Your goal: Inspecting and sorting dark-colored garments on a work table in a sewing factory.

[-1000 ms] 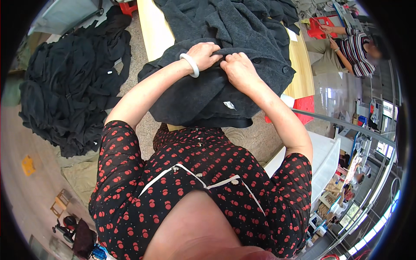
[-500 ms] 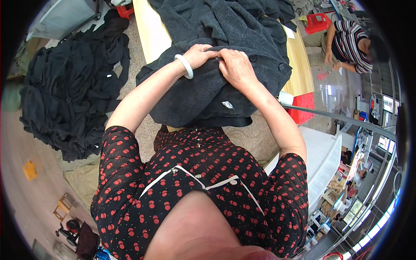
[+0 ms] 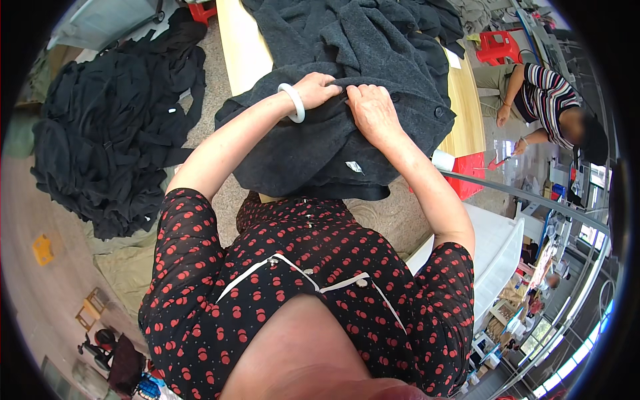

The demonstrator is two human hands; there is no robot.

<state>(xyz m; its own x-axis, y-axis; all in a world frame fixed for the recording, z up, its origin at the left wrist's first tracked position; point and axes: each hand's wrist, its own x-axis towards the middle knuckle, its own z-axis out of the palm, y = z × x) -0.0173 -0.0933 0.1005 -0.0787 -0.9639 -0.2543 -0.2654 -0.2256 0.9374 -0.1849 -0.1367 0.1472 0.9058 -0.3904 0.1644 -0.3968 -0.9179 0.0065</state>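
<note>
A dark grey wool coat (image 3: 293, 157) with large buttons lies across the near end of the table and hangs over its edge toward me. My left hand (image 3: 316, 91), below a pale bangle (image 3: 294, 104), pinches the coat's edge between thumb and fingers. Close beside it on the right, my right hand (image 3: 372, 112) is closed on the same edge, its fingertips bent over the cloth. A dark button (image 3: 439, 112) shows to the right of my right hand. Lower on the coat is a small white label (image 3: 354, 167).
More dark garments (image 3: 373, 33) cover the wooden table (image 3: 243, 50) beyond. On the left a large pile of dark garments (image 3: 107, 133) rests low. At right are a red stool (image 3: 497, 48), a white bin (image 3: 493, 233) and a metal bar (image 3: 513, 189). A person in stripes (image 3: 550, 90) sits at far right.
My hands have drawn slightly apart along the coat's edge, both still gripping it. The whole view has shifted a little. The striped-shirted person's arms have moved apart.
</note>
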